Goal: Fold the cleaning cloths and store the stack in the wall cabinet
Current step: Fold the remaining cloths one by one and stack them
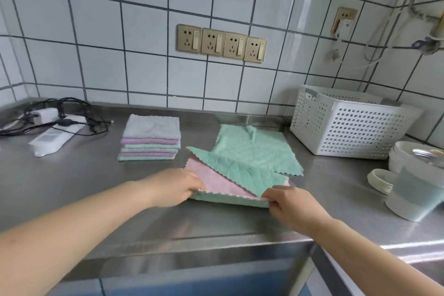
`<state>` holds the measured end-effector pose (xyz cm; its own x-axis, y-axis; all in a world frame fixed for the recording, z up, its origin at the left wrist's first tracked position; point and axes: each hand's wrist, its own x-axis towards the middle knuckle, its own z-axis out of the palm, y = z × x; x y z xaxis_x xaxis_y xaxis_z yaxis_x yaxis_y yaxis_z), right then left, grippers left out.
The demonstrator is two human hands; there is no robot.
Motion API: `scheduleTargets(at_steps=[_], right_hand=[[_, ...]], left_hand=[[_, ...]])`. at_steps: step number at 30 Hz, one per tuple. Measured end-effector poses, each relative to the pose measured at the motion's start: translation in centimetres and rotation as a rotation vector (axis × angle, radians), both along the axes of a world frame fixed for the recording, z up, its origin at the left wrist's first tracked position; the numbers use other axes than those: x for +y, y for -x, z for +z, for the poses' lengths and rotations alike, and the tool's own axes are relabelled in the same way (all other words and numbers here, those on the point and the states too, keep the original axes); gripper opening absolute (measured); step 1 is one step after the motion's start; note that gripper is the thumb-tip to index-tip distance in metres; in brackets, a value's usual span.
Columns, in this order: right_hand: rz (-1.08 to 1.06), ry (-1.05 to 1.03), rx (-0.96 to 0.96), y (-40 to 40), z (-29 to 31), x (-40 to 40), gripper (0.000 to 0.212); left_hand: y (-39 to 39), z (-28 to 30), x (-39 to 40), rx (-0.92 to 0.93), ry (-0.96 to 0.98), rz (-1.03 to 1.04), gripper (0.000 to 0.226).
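Both hands have a narrow pinching grip on one cloth [230,181], green on one face and pink on the other, lying on the steel desk [96,175] near its front edge. The left hand [174,190] pinches the near left corner, the right hand [292,204] the near right corner. The cloth is partly folded, a green flap lying across its pink face.

Just beyond it, touching or overlapping its far edge, a second green cloth [254,149] lies spread flat. To the left of that stands a stack of folded cloths [151,139], grey on top with pink and green layers beneath.

Far left lie black cables [72,113] and a white remote [50,140]. On the right sits a white perforated basket [346,125], with white bowls [408,158] nearer. Four sockets [222,43] sit in the tiled wall.
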<state>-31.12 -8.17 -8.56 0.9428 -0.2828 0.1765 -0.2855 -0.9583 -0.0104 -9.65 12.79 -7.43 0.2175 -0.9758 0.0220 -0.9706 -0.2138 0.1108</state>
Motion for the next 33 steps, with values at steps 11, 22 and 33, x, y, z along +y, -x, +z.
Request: scheduleTargets(at_steps=[11, 22, 33], right_hand=[[0.189, -0.05, 0.085, 2.3, 0.1, 5.2, 0.029], [-0.031, -0.077, 0.072, 0.5, 0.6, 5.0, 0.033], [-0.31, -0.205, -0.195, -2.9, 1.3, 2.2, 0.017]], left_hand=[[2.3, -0.3, 6.8, 0.132, -0.095, -0.057, 0.025], [1.5, -0.3, 4.3, 0.225, 0.176, 0.2, 0.021], [-4.3, -1.2, -0.5, -0.391, 0.125, 0.322, 0.029]])
